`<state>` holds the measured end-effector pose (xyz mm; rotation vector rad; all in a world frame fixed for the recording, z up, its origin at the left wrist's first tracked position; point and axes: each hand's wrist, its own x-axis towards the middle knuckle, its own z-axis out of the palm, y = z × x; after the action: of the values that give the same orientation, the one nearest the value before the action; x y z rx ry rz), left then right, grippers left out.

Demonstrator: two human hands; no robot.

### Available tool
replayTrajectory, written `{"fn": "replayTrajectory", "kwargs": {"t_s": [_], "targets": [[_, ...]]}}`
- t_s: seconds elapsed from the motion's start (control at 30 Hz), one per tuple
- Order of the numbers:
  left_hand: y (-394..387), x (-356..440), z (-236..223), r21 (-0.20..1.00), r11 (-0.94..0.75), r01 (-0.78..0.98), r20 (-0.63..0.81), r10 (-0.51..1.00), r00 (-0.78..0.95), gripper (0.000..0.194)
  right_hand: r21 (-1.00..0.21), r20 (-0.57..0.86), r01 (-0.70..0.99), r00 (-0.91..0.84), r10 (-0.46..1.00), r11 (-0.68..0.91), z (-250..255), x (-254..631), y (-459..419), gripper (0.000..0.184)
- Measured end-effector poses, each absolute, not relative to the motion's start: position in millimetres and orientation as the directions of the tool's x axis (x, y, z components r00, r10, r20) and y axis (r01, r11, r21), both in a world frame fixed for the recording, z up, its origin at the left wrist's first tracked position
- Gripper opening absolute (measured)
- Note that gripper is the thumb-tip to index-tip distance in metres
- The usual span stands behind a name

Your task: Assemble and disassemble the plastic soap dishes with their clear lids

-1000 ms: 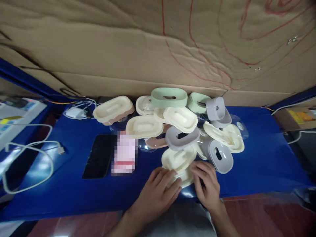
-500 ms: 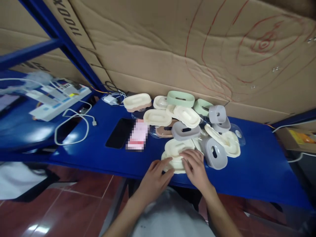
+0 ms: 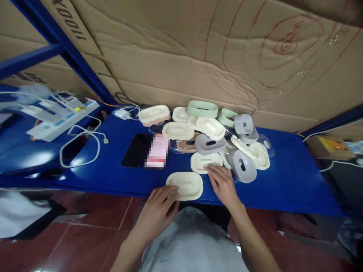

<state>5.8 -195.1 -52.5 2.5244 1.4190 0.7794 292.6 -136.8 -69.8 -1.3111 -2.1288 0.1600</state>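
Observation:
A cream oval moulded piece (image 3: 188, 183) with a shallow hollow is at the table's front edge. My left hand (image 3: 163, 204) is closed on its left end, fingers on top and the thumb below. Farther back lies a second cream oval piece (image 3: 201, 161). The fingertips of my right hand (image 3: 224, 183) rest on its near right rim, with the thumb apart from it. Just right of that hand, a grey oval holder (image 3: 246, 172) with a slot lies tilted. Behind are another grey slotted holder (image 3: 211, 145) and a brown one (image 3: 187, 146), partly covered.
Several cream pieces, clear covers and green holders (image 3: 202, 108) pile up toward the cardboard wall (image 3: 159, 56). Left of them lie a black phone (image 3: 136, 150) and a blurred pink item (image 3: 157, 151). A white cable (image 3: 98, 145) and a power strip (image 3: 62, 121) are farther left.
The two cream pieces, stacked together before, are now apart. My left hand has drawn one left and toward me; my right hand stays at the other. The camera view has also shifted.

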Motion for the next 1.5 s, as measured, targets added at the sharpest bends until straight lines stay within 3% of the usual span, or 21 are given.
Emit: {"fn": "replayTrajectory", "kwargs": {"t_s": [0.27,0.6,0.8,0.97,1.2,1.5], "targets": [[-183,-1,-47,0.451,-0.546,0.706,0.389,0.832,0.396,0.018,-0.265,0.447,0.837,-0.333,0.83,0.478,-45,304,-98,0.053],[-182,24,-49,0.484,-0.65,0.587,0.375,0.759,0.532,0.016,-0.137,0.476,0.857,-0.383,0.792,0.497,-25,290,-69,0.034],[-178,36,-65,0.473,-0.642,0.604,0.517,0.757,0.4,0.015,-0.257,0.477,0.686,-0.522,0.707,0.681,0,281,-128,0.034],[-174,28,-73,0.436,-0.648,0.624,0.635,0.713,0.297,0.034,-0.322,0.405,0.684,-0.525,0.748,0.654,-11,273,-174,0.031],[-163,17,-63,0.365,-0.719,0.591,0.434,0.693,0.576,0.029,-0.347,0.342,0.658,-0.575,0.743,0.668,-35,266,-185,0.033],[-161,17,-57,0.393,-0.762,0.514,0.42,0.646,0.637,0.031,-0.308,0.322,0.666,-0.599,0.733,0.68,-43,303,-187,0.034]]}}
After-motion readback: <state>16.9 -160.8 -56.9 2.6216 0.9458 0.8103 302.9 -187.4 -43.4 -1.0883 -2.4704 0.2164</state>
